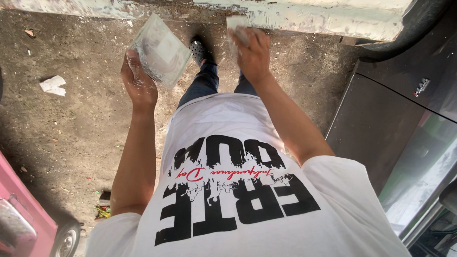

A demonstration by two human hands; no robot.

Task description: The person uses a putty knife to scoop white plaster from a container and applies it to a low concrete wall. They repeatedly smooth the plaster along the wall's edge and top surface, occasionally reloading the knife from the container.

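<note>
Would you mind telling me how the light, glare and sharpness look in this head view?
Head view: even daylight, soft shadows on the ground; glare whitens the clear plastic packet in the left hand; the right hand and its pale scrap are slightly motion-blurred; wide-lens bending at the edges; the dark vehicle panel reflects the sky.

Bare, gritty dirt ground (78, 120) lies in daylight; a worn, peeling white curb (193, 4) runs along its far edge; a scrap of paper (53, 85) lies on it; a dark car (422, 118) stands at one side; a pink vehicle (5, 205) at the other.

head camera, steeply downward, close
</note>
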